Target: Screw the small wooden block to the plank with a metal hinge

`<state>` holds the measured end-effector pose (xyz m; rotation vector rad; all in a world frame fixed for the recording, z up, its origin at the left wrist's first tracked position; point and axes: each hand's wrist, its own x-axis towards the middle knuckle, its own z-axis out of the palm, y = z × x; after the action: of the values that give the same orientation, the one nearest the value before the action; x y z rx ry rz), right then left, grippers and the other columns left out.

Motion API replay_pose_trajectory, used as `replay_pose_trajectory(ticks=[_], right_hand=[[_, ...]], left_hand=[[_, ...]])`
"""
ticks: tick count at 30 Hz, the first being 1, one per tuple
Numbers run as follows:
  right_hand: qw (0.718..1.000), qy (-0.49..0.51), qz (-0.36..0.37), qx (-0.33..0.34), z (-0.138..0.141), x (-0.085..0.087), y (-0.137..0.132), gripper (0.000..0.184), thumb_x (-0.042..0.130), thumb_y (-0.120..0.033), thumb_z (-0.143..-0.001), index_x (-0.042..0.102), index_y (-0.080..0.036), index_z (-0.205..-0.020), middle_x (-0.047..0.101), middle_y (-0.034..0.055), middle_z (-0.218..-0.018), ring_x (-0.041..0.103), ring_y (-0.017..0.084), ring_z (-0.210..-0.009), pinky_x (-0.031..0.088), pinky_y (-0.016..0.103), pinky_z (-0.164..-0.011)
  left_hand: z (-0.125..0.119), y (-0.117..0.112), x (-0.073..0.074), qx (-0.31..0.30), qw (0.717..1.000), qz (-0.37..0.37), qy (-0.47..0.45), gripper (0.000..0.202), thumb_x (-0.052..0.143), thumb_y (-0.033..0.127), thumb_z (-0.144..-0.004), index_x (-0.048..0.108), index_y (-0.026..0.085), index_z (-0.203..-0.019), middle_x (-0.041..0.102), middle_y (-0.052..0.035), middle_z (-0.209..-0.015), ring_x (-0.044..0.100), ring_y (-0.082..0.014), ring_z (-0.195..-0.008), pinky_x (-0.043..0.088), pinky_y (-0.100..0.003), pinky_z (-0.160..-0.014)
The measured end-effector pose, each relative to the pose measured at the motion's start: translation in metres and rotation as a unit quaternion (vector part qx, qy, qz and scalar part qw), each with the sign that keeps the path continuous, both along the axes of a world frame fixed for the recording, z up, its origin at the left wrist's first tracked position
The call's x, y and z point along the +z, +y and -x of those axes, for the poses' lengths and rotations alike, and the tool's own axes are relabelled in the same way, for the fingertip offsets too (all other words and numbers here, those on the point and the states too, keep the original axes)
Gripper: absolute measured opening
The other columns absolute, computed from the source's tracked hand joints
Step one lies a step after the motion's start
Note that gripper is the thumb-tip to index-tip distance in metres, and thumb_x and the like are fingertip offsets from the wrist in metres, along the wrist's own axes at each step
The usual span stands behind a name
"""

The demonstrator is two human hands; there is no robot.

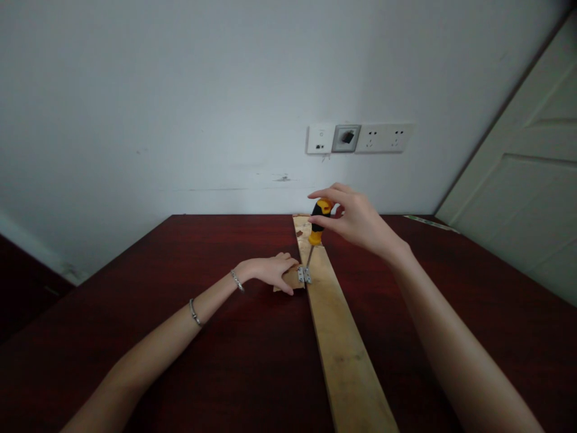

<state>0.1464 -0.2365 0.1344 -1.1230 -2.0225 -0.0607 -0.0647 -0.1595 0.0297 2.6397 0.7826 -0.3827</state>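
Note:
My right hand (pixel 349 211) grips the handle of a yellow and black screwdriver (pixel 321 215) between thumb and fingers. Its shaft slants down to a small metal hinge (pixel 307 275), and the tip meets the leaf on the right. That leaf lies on a long wooden plank (pixel 342 337); the other leaf rests on a small wooden block (pixel 288 281) beside the plank's left edge. Over this block lies my left hand (pixel 273 270), thumb at the near side and fingers at the far side, holding it. The underside of the fingers is hidden.
The plank runs along a dark red tabletop (pixel 216 373) up to a white wall (pixel 202 90). Wall sockets (pixel 383 138) sit above the table's back edge, one with a black plug (pixel 347 138). A white panelled door (pixel 523 180) stands at the right, and a thin strip (pixel 430 223) lies near it.

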Motion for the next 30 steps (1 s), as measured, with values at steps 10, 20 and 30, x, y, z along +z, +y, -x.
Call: replay_pose_trajectory(ticks=[10,20,30], right_hand=[[1.000,0.008,0.020,0.009,0.0012,0.0011,-0.0030,0.031,0.059,-0.017,-0.079,0.065,-0.019,-0.109,0.068,0.0070,-0.106,0.062,0.019,-0.082,0.051,0.031,-0.068],[1.000,-0.002,0.011,-0.023,0.0015,-0.0024,0.0016,0.027,0.068,-0.031,-0.083,0.064,-0.019,-0.107,0.058,0.0060,-0.095,0.059,0.018,-0.081,0.052,0.034,-0.073],[1.000,0.007,0.022,-0.012,0.0028,-0.0015,0.0003,0.038,0.059,-0.015,-0.079,0.061,-0.015,-0.116,0.065,0.0114,-0.109,0.063,0.024,-0.098,0.054,0.042,-0.086]], left_hand=[[0.0019,0.0010,-0.0030,-0.002,1.000,0.007,-0.024,0.083,0.068,0.061,-0.070,0.043,0.016,-0.135,0.046,-0.0110,-0.122,0.043,-0.0272,-0.114,0.038,-0.034,-0.099],[0.0002,-0.0021,-0.0007,0.005,1.000,0.000,-0.020,0.084,0.068,0.059,-0.070,0.042,0.016,-0.137,0.046,-0.0109,-0.122,0.043,-0.0269,-0.114,0.038,-0.033,-0.099],[0.0011,0.0003,-0.0030,0.002,1.000,0.006,-0.026,0.086,0.068,0.059,-0.069,0.042,0.015,-0.138,0.045,-0.0115,-0.122,0.043,-0.0270,-0.114,0.038,-0.033,-0.099]])
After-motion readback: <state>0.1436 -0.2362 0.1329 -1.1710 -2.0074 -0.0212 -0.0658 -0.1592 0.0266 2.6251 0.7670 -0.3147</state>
